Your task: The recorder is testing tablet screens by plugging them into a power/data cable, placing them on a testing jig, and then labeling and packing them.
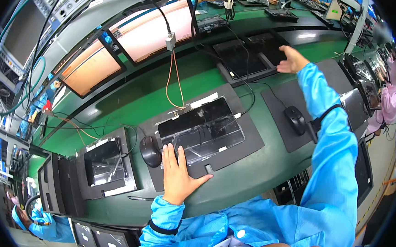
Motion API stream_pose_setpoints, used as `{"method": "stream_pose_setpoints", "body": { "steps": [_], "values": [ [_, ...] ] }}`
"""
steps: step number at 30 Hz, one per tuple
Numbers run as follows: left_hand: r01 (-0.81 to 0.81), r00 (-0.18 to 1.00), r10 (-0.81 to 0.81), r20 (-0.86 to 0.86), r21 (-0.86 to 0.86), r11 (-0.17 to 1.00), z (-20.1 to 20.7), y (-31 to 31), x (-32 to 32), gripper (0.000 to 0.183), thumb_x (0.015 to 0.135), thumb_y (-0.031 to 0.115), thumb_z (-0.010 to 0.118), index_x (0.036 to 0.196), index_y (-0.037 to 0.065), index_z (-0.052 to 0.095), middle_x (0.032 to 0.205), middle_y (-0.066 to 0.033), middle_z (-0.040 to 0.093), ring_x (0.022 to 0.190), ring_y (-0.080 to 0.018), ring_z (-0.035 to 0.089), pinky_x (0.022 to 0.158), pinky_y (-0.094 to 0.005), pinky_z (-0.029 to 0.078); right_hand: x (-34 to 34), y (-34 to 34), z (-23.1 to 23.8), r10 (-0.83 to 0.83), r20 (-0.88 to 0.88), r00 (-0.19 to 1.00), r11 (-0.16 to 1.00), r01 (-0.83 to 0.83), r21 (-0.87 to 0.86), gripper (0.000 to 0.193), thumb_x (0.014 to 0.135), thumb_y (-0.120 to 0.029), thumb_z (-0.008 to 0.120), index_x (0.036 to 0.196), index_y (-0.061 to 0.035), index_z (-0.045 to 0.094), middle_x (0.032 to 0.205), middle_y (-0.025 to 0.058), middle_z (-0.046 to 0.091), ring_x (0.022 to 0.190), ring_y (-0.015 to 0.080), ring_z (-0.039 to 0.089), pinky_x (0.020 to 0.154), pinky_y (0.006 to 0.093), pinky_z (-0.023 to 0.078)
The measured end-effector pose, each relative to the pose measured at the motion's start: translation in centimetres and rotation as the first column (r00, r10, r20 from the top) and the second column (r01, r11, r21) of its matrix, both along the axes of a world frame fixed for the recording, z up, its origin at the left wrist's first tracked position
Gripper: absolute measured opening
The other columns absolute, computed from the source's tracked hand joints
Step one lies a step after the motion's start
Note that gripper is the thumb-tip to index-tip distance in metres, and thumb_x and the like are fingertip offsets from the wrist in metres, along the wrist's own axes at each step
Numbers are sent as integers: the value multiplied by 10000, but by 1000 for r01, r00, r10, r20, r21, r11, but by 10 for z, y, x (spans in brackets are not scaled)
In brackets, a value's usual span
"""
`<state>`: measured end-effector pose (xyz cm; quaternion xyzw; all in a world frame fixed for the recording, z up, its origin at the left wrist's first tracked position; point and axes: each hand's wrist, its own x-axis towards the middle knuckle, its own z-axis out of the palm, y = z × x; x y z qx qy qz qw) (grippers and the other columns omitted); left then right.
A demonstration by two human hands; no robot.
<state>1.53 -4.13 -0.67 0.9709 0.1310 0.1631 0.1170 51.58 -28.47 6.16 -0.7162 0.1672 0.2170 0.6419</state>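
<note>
My left hand [177, 179] lies flat with its fingers spread, touching the lower left edge of a dark display panel [202, 130] and the grey pad [251, 143] under it. Clear film with creases covers part of the panel, and white tabs show along its edges. My right hand [295, 61] is stretched out to the far right, holding nothing, its fingers apart. Nearest to it is a dark panel in a frame [241, 57] at the back of the bench. A black mouse [150, 151] sits just left of my left hand.
Another panel [104, 163] rests on a pad at the left, beside stacked black trays [51, 182]. A second mouse [294, 119] is on a grey mat at the right. Orange wires hang from a small metal box [170, 41]. Lit monitors [152, 26] stand behind; co-workers are farther off.
</note>
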Motion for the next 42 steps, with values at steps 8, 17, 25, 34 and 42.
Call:
{"method": "stream_pose_setpoints", "body": {
  "steps": [8, 17, 25, 34, 42],
  "values": [
    [21, 1000, -20, -23, 26, 999, 3, -4, 6, 1211, 586, 546, 921, 1464, -82, 371, 1524, -381, 288, 1436, -533, 280, 1174, -573, 279, 17, 13, -52, -362, 29, 932, 927, 363, -96, 695, 853, -248, 680, 1484, -139, 410, 1541, 166, 352, 1317, 388, 482, 876, 553, 574],
    [24, 999, -23, -31, 33, 999, 0, 0, 2, 1221, 602, 585, 897, 1462, -96, 360, 1512, -396, 289, 1425, -557, 278, 1163, -595, 278, 40, -10, -58, -434, -89, 897, 836, 438, 330, 582, 830, -299, 781, 1258, -71, 460, 938, 71, 507, 794, 219, 523, 718, 349, 520],
    [22, 1000, -22, 7, 22, 1000, 2, 1, 0, 1201, 612, 591, 892, 1447, -106, 382, 1499, -397, 301, 1421, -557, 285, 1164, -591, 279, 33, 10, -80, -271, 144, 952, 705, 95, 703, 506, 950, -264, 640, 1380, -70, 457, 1361, 143, 554, 1199, 334, 591, 1025, 527, 472],
    [96, 995, -96, 4, 53, 994, -3, 2, -4, 1104, 661, 516, 891, 1450, -82, 402, 1517, -380, 302, 1432, -533, 283, 1184, -558, 270, -54, -87, -14, -588, 208, 782, 460, 112, 881, 385, 952, -244, 697, 1241, -37, 549, 1246, 156, 624, 1175, 346, 598, 1078, 544, 435],
    [81, 994, -85, 66, 67, 994, -10, 2, -7, 1090, 665, 529, 881, 1442, -77, 415, 1513, -365, 320, 1434, -516, 287, 1186, -562, 259, -106, -158, -60, -860, -4, 510, 131, 228, 965, 340, 1007, -156, 628, 1295, 2, 545, 1248, 124, 630, 1216, 263, 562, 1136, 403, 395]
  ]
}}
